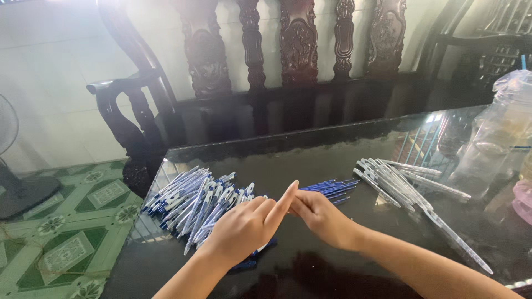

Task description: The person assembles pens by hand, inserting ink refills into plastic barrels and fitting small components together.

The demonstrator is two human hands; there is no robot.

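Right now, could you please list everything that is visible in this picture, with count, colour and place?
assembled pens: a large heap, too many to count, blue and white, on the left part of the table
blue refills: a small bundle, blue, at the table's middle, just beyond the hands
clear pen barrels: a loose pile, transparent, right of the middle
plastic bag: one, clear, at the right edge
table: one, dark with a glossy top, across the foreground
wooden bench: one, dark carved wood, behind the table
fan: one, partly visible, on the floor at far left
tiled floor: green and white pattern, lower left
left hand: one, fingers meeting the right hand
right hand: one, fingers pinched together; what it holds is hidden
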